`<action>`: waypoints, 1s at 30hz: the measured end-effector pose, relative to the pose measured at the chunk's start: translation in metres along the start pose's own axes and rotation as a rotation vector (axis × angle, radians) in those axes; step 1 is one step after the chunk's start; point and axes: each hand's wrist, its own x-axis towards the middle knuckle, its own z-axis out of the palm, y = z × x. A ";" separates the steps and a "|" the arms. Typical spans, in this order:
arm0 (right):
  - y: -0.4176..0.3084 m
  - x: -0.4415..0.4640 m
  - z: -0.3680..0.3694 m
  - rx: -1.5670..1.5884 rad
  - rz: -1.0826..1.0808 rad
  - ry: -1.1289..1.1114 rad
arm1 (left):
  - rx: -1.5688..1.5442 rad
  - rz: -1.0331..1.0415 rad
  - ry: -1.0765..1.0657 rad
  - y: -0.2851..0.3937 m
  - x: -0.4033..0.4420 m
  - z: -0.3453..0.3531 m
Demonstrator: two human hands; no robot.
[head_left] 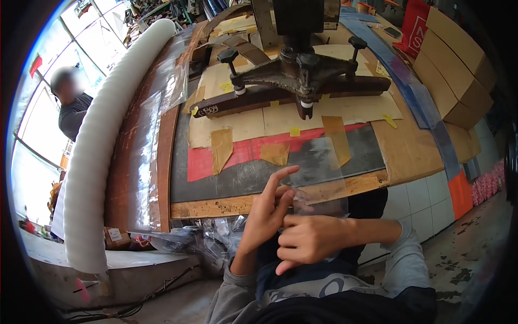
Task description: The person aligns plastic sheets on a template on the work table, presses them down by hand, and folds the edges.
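Note:
My left hand (270, 208) is raised at the table's front edge, its index finger stretched out. The thumb and other fingers are bent against a clear plastic sheet (326, 189), through which some fingertips show faintly. The sheet hangs over the wooden edge strip (232, 205). Just below and to the right, my right hand (313, 240) is closed with its fingers curled under, palm down. What it holds, if anything, is hidden. Ahead of both hands lies a dark board (243, 175) with a red strip (202, 164) and pieces of brown tape (222, 148).
A heavy metal press head (302, 75) with adjusting knobs stands over the table. A white foam roll (91, 156) runs along the left, with a person (75, 105) beyond it. Cardboard boxes (450, 70) stand at the right. Crumpled clear plastic (216, 237) hangs below the edge.

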 end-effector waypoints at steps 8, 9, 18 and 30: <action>0.017 -0.022 -0.002 -0.133 0.751 0.659 | 0.274 0.164 0.215 -0.001 -0.002 0.033; 0.020 -0.022 0.003 -0.059 0.851 0.655 | 0.352 0.232 0.274 -0.005 0.002 0.035; 0.019 -0.031 0.010 0.424 0.914 0.718 | 0.666 0.247 0.152 0.025 0.038 0.011; 0.032 -0.044 -0.006 0.999 0.737 0.979 | 1.240 0.336 0.285 -0.016 0.078 0.039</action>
